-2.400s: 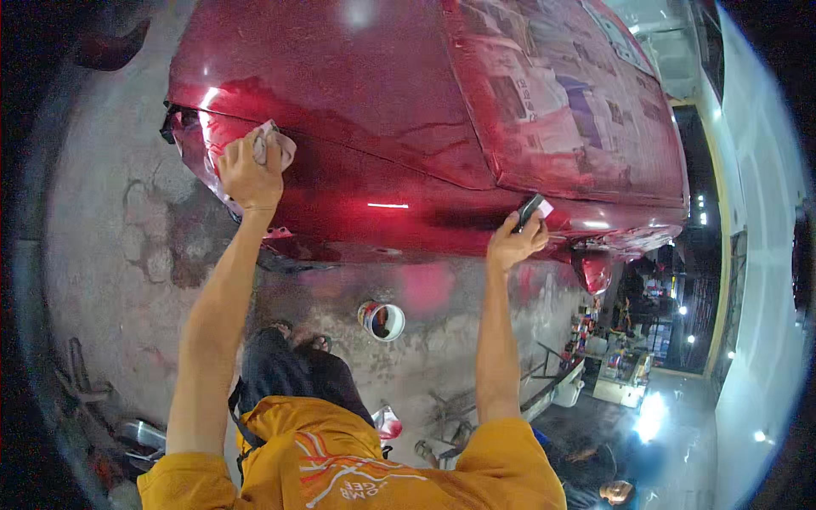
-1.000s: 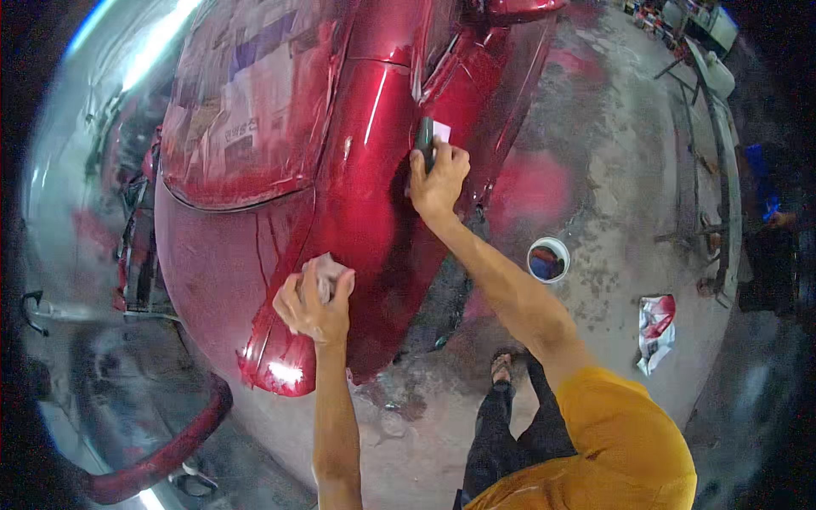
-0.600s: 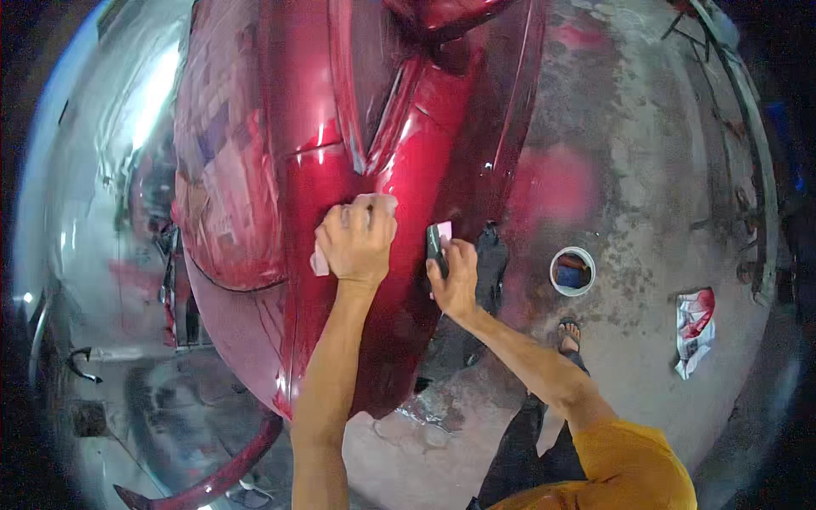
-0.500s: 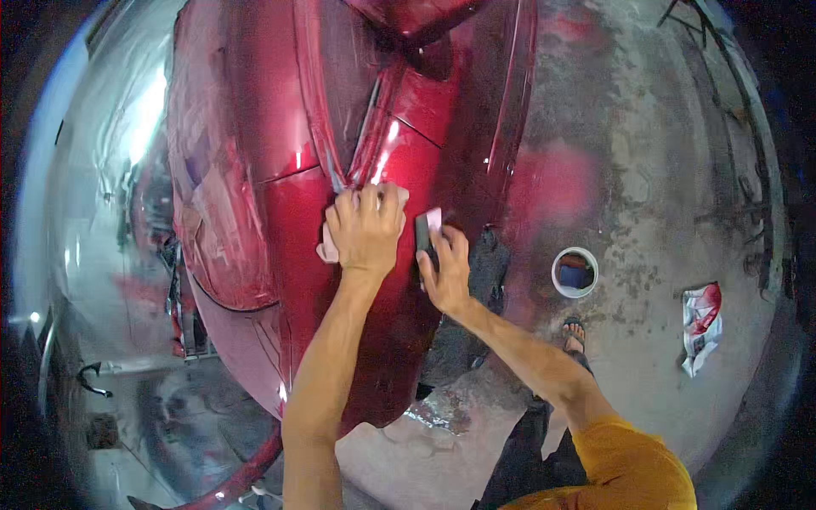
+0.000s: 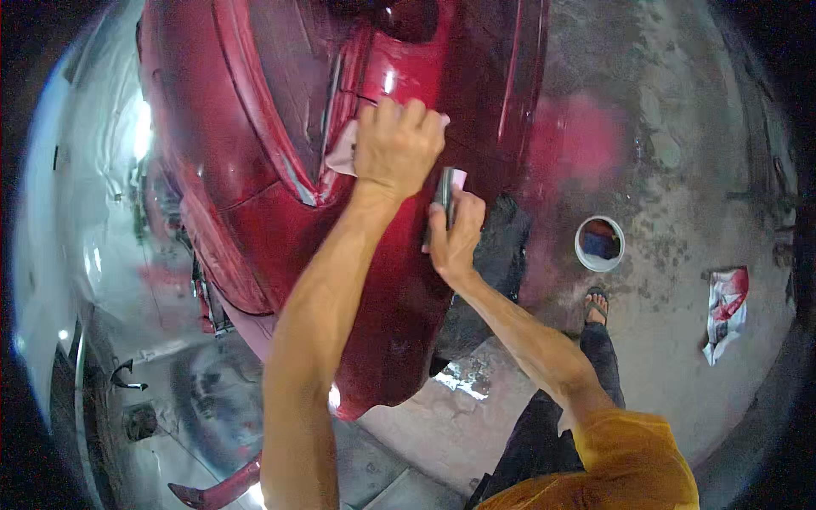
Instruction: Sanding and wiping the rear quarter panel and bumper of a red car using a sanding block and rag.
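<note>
On a concrete floor (image 5: pixel 663 382), a red car (image 5: pixel 391 340) is stretching from far to near, its glossy skin running the chief risk: grit trapped under either hand could be enough to score it. The left hand (image 5: pixel 399 149), farther off, is closing curled fingers over a pale pink cloth (image 5: pixel 342 151) at the panel; bunched beside a pointed trim corner (image 5: pixel 313 194), the cloth could snag. Just nearer and to the right, the right hand (image 5: pixel 459 234) is pinching a dark block (image 5: pixel 445 194) firmly between thumb and fingers, a pale pink sheet (image 5: pixel 459 179) showing along it. A tilt could dig its edge in; whether it is touching paint is impossible to tell.

Around them, a dark shape (image 5: pixel 501 255), too murky to name, is hugging the car's right flank, crowding the way to the panel. A curved red part (image 5: pixel 212 491) is lying near left, while a crumpled red-and-white sheet (image 5: pixel 728 310) is resting far right. A white bucket (image 5: pixel 597 266) is standing just beyond a sandalled foot (image 5: pixel 597 306), where a careless step could spill it. A wet-looking patch (image 5: pixel 463 380) is glistening near the car, threatening a slip.
</note>
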Available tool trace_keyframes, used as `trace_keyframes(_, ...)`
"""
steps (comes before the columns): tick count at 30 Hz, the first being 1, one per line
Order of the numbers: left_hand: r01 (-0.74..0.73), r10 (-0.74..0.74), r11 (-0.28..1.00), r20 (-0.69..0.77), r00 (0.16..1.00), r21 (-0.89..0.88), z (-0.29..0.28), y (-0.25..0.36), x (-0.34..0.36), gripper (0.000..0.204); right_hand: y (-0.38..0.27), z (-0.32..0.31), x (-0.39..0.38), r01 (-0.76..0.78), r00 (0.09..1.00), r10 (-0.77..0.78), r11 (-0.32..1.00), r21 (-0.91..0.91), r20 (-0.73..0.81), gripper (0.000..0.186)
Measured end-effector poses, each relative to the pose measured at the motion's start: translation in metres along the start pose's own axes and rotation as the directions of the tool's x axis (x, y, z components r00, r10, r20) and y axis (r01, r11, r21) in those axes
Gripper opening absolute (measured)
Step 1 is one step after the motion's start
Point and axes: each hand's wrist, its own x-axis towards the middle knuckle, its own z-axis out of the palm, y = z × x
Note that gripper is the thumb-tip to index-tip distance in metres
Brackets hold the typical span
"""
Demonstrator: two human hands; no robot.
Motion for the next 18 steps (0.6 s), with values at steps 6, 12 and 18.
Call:
trace_keyframes(6,0.002,0.021,0.992,0.179,0.984,-0.128,-0.008,0.048,-0.045,0.015,0.029,-0.022,-0.008,0.059,0.996,-0.064,0.996,0.066,0.066,0.045)
trace_keyframes(12,0.217,-0.222,0.973,0.053,0.974,0.084,-0.020,-0.003,-0.008,0.019,0.011,-0.011,0.042,0.160,0.986,-0.162,0.986,0.042,0.045,0.045)
trace_keyframes(18,0.281,-0.273,0.952,-0.085,0.958,0.120,-0.001,-0.018,0.029,0.024,-0.008,0.015,0.122,0.119,0.982,-0.123,0.992,-0.033,-0.143,0.046)
